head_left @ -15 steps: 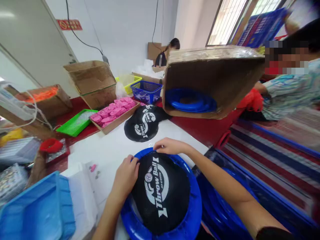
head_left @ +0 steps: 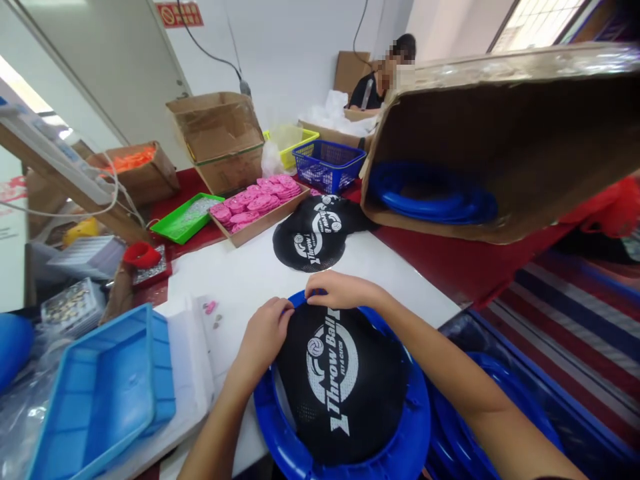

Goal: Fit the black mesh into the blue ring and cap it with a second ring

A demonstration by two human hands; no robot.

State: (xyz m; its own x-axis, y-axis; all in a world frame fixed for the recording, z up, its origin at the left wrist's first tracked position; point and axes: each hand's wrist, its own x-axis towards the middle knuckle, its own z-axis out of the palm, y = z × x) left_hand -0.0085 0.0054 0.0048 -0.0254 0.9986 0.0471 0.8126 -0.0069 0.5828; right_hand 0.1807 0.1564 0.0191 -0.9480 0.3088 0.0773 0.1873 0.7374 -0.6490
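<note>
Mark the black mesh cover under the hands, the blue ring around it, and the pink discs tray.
black mesh cover point(head_left: 340, 387), head view, on its white printed logo.
blue ring point(head_left: 415, 427), head view, right rim.
pink discs tray point(head_left: 257, 200), head view, on the pink discs.

One head-worn camera, looking forward and down over the white table point(head_left: 260, 273). It sits close above the table's near edge: both forearms enter from the bottom of the view, left hand point(head_left: 265, 337) and right hand point(head_left: 337, 290) near centre. Wide lens, strong edge stretch. Beyond the table's far end the view reaches the back wall and a seated person point(head_left: 383, 77). Right of the table, a tilted cardboard box point(head_left: 525, 140) fills the upper right corner. No second view to compare.
</note>
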